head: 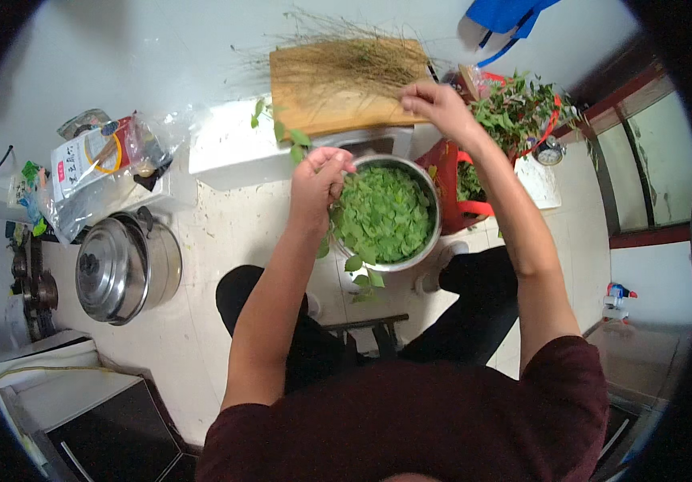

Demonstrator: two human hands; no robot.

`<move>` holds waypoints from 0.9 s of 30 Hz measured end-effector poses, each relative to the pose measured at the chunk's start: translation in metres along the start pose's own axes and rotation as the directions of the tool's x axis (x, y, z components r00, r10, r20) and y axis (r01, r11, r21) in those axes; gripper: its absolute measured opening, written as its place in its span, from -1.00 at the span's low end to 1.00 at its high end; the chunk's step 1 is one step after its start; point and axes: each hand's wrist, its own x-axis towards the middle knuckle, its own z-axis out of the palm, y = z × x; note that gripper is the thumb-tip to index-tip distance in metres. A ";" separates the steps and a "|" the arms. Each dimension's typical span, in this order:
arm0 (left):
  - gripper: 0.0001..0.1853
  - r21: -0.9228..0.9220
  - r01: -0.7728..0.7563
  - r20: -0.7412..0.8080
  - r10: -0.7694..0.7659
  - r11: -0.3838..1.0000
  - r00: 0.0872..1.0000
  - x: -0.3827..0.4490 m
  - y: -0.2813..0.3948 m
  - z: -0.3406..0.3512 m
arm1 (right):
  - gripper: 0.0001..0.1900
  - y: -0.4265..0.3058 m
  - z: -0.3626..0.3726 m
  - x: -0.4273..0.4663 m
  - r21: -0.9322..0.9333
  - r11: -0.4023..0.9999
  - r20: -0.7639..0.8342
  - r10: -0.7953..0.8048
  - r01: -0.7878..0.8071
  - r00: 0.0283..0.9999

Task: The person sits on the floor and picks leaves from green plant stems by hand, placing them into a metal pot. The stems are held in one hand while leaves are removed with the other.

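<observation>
My left hand (323, 181) is closed on green leafy stems (299, 138), whose leaves show above it and hang below it along the left rim of a metal pot. Many loose green leaves (385, 211) fill the metal pot (436, 226), which stands on the floor before me. Up and to the right, my right hand (433, 103) is over the right edge of a wooden cutting board (334, 108). Its fingers are bent, and whether they pinch anything is too blurred to tell. Thin bare stems (376, 60) lie heaped across the far part of the board.
A red bag (449, 181) with leafy branches (511, 108) stands right of the pot. A white foam box (231, 144) is at the upper left, near plastic packages (93, 159). Further left sits a large lidded steel pot (162, 259). A small round clock (549, 152) lies at the right.
</observation>
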 end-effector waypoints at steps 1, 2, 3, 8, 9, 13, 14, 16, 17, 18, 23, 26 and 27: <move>-0.81 0.027 0.007 0.056 -0.009 1.000 0.998 0.000 -0.004 0.003 | -0.75 0.003 0.012 -0.023 0.097 0.995 -0.005 0.018 -0.017 1.000; -0.80 0.055 0.012 0.114 -0.018 0.998 0.993 -0.001 -0.007 0.007 | -0.76 -0.002 0.019 -0.043 0.243 0.961 0.041 0.123 -0.129 0.992; -0.80 0.093 0.030 0.137 -0.042 0.995 0.990 -0.004 -0.010 0.010 | -0.76 -0.006 0.024 -0.059 0.380 0.894 0.097 0.219 -0.240 0.971; -0.79 0.326 0.073 0.279 -0.170 0.942 0.945 -0.012 -0.028 0.027 | -0.74 -0.024 0.031 -0.080 0.460 0.866 -0.001 0.222 -0.197 0.975; -0.79 0.371 0.064 0.306 -0.187 0.926 0.933 -0.012 -0.032 0.029 | -0.73 -0.026 0.031 -0.076 0.482 0.860 -0.007 0.196 -0.168 0.981; -0.74 0.612 -0.037 0.364 -0.240 0.790 0.900 -0.012 -0.046 0.033 | -0.75 -0.034 0.028 -0.070 0.497 0.859 -0.090 0.192 -0.123 0.977; -0.71 0.619 -0.093 0.382 -0.195 0.780 0.903 -0.011 -0.054 0.030 | -0.77 -0.037 0.026 -0.070 0.513 0.843 -0.055 0.219 -0.161 0.974; -0.72 0.677 -0.120 0.404 -0.229 0.726 0.886 -0.010 -0.054 0.030 | -0.83 -0.025 0.026 -0.068 0.510 0.845 -0.018 0.197 -0.161 0.980; -0.71 0.703 -0.135 0.413 -0.246 0.698 0.877 -0.010 -0.053 0.031 | -0.83 -0.022 0.026 -0.071 0.517 0.842 -0.036 0.198 -0.152 0.980; -0.72 0.704 -0.230 0.403 -0.111 0.672 0.908 -0.011 -0.051 0.032 | -0.82 -0.024 0.025 -0.072 0.524 0.840 -0.049 0.195 -0.141 0.980; -0.70 0.772 -0.588 0.311 0.661 0.243 0.682 -0.004 -0.029 0.035 | -0.86 -0.024 0.017 -0.077 0.717 0.693 -0.210 0.319 -0.076 0.924; -0.76 0.744 -0.618 0.135 0.850 0.253 0.509 -0.010 -0.017 0.040 | -0.88 -0.012 0.014 -0.079 0.783 0.622 -0.297 0.353 0.015 0.887; -0.78 0.682 -0.625 0.135 0.774 0.381 0.619 -0.016 -0.019 0.036 | -0.88 -0.013 0.015 -0.079 0.809 0.586 -0.307 0.372 0.035 0.876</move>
